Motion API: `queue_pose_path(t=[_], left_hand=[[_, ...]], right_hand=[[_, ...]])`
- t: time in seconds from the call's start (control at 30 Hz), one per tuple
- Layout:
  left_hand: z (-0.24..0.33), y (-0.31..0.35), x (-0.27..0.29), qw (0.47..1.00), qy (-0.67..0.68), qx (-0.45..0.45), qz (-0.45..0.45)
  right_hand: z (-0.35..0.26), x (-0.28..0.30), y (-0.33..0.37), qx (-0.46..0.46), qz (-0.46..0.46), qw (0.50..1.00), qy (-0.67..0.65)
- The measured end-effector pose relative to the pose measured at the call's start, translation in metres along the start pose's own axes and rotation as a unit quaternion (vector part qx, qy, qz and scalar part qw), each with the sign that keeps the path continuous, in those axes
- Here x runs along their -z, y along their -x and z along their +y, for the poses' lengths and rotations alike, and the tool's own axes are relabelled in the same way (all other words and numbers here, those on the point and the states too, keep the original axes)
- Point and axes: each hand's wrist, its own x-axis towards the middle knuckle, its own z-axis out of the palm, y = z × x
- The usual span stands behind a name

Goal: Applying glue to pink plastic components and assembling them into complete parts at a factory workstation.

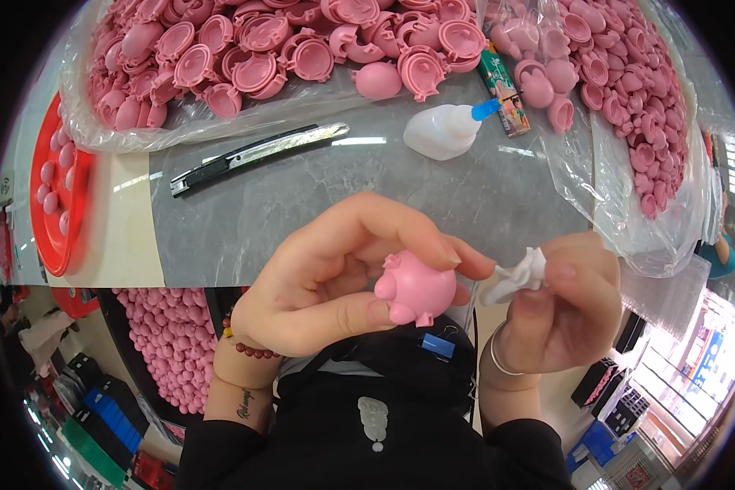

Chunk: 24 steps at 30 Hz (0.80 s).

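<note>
- Holding a pink pig [416, 287] in the left hand [318, 282], thumb under the belly and fingers curled over the back, pinching it so the snout and legs face out toward the right hand.
- Pinching a crumpled white wipe [518, 273] in the right hand [563, 306], thumb and forefinger pressed together on it, other fingers folded in; wipe tip just touching the pig's side, probably to rub something off it.
- Kept up off the table [302, 204], close to the chest, likely for a better look at the small part.
- Lying on the grey table: a box cutter [257, 155], well apart from both hands, blade end pointing right.
- Sitting further back, a white glue bottle [445, 129] with a blue tip, tipped on its side, next to a small printed tube [505, 90].
- Heaped behind all that, two big clear bags of pink shells [302, 49] and more on the right [621, 82], open side up, looking like halves of the same pig, within easy reach.
- Parked at the far left, a red tray [49, 204] with a few pink bits on it.
- Stacked below the table edge, another pile of pink pieces [167, 343].
- Wearing a bead bracelet [249, 347] on the left wrist, a thin bangle [498, 355] on the right.
</note>
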Motion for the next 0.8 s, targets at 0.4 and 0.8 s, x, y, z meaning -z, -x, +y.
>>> queue_pose_path(t=[0.4,0.8], left_hand=[[0.007,0.0,-0.002,0.999,0.017,0.033,0.032],[0.002,0.003,0.001,0.999,0.005,0.037,0.013]], right_hand=[[-0.011,-0.006,-0.009,0.107,-0.023,0.988,0.105],[0.007,0.002,-0.006,0.021,0.049,0.998,0.045]])
